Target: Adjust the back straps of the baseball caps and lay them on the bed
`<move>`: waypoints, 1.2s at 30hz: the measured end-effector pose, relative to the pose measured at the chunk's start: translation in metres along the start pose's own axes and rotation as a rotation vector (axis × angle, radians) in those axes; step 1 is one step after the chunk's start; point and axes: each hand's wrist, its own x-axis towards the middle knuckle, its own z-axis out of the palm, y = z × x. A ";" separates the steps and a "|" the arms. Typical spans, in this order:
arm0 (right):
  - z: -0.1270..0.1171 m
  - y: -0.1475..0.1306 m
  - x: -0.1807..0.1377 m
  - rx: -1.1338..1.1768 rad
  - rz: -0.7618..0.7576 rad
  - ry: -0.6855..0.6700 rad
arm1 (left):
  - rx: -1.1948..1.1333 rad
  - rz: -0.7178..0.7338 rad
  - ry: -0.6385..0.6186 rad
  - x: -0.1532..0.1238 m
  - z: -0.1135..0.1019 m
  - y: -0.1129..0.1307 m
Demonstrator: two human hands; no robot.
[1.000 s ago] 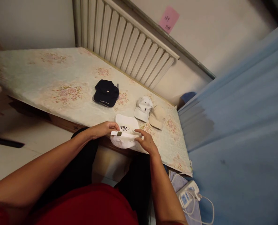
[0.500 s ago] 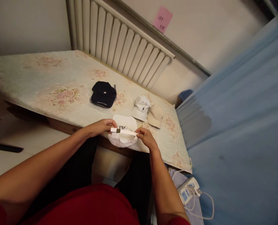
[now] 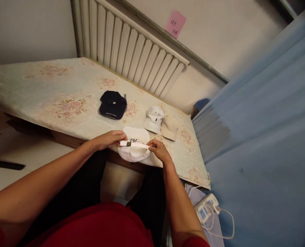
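The person has 2 hands in view, 1 left hand (image 3: 113, 138) and 1 right hand (image 3: 159, 151). 1 lettered white cap (image 3: 128, 153), 1 white cap with a small emblem (image 3: 154, 120), 1 black cap (image 3: 113, 104) and 1 beige cap (image 3: 169, 127) make 4 caps altogether, 2 of them white. There are also 2 dark trouser legs (image 3: 72, 202), 1 red shirt (image 3: 95, 226), 1 flowered cover (image 3: 90, 123), 1 radiator (image 3: 131, 48), 1 blue curtain (image 3: 255, 137), 1 white power strip (image 3: 205, 211) and 1 pink note (image 3: 176, 23) bearing 2 lines of writing. Things at the left edge are too blurred to count.
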 end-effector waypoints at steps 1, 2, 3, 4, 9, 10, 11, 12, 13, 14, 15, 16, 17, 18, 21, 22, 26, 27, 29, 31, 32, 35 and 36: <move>0.000 0.001 0.000 -0.002 -0.002 0.000 | 0.005 0.000 -0.001 -0.001 0.000 0.001; 0.000 0.001 0.000 -0.004 -0.004 0.000 | 0.015 0.000 -0.003 -0.001 -0.001 0.001; 0.000 0.002 0.000 -0.007 -0.006 0.000 | 0.027 0.000 -0.006 -0.002 -0.001 0.002; 0.000 0.003 0.000 -0.010 -0.007 0.000 | 0.040 -0.001 -0.009 -0.002 -0.001 0.003; 0.001 0.004 0.000 -0.020 -0.008 0.002 | 0.038 0.000 -0.025 -0.005 -0.003 0.003; 0.001 0.004 0.000 -0.020 -0.006 0.003 | 0.027 0.002 -0.028 -0.005 -0.004 0.003; 0.002 0.004 0.000 -0.020 -0.005 0.003 | 0.019 0.000 -0.033 -0.006 -0.004 0.002; 0.002 0.004 0.000 -0.018 -0.003 0.004 | 0.016 -0.004 -0.040 -0.006 -0.004 0.002; 0.003 0.004 0.000 -0.016 -0.001 0.005 | 0.020 -0.009 -0.050 -0.006 -0.005 0.002; 0.003 0.004 0.000 -0.014 0.000 0.006 | 0.032 -0.013 -0.062 -0.006 -0.005 0.002; 0.003 0.004 0.000 -0.011 0.001 0.006 | 0.051 -0.013 -0.072 -0.006 -0.005 0.002; 0.004 0.004 0.000 -0.008 0.003 0.005 | 0.076 -0.007 -0.075 -0.005 -0.005 0.003; 0.004 0.004 -0.001 -0.005 0.004 0.003 | 0.105 0.004 -0.063 -0.005 -0.005 0.003; 0.004 0.004 -0.001 -0.003 0.006 0.002 | 0.140 0.021 -0.034 -0.005 -0.005 0.003; 0.004 0.005 -0.002 -0.003 0.013 0.003 | 0.263 0.083 0.154 -0.009 -0.003 0.004; 0.004 0.006 -0.002 -0.005 0.016 0.006 | 0.300 0.097 0.225 -0.011 -0.001 0.004; 0.004 0.008 -0.003 -0.014 0.026 0.014 | 0.429 0.127 0.325 -0.026 0.011 0.004; 0.004 0.008 -0.003 -0.015 0.025 0.013 | 0.466 0.128 0.309 -0.030 0.016 0.004; 0.004 0.008 -0.003 -0.020 0.022 0.012 | 0.516 0.110 0.295 -0.033 0.025 0.004; 0.004 0.008 -0.004 -0.027 0.019 0.013 | 0.578 0.106 0.302 -0.034 0.034 0.004; 0.004 0.008 -0.004 -0.031 0.018 0.014 | 0.605 0.096 0.313 -0.033 0.037 0.004; 0.005 0.008 -0.005 -0.040 0.018 0.017 | 0.626 0.035 0.338 -0.029 0.045 0.003; 0.005 0.008 -0.005 -0.041 0.017 0.017 | 0.612 0.015 0.339 -0.028 0.047 0.002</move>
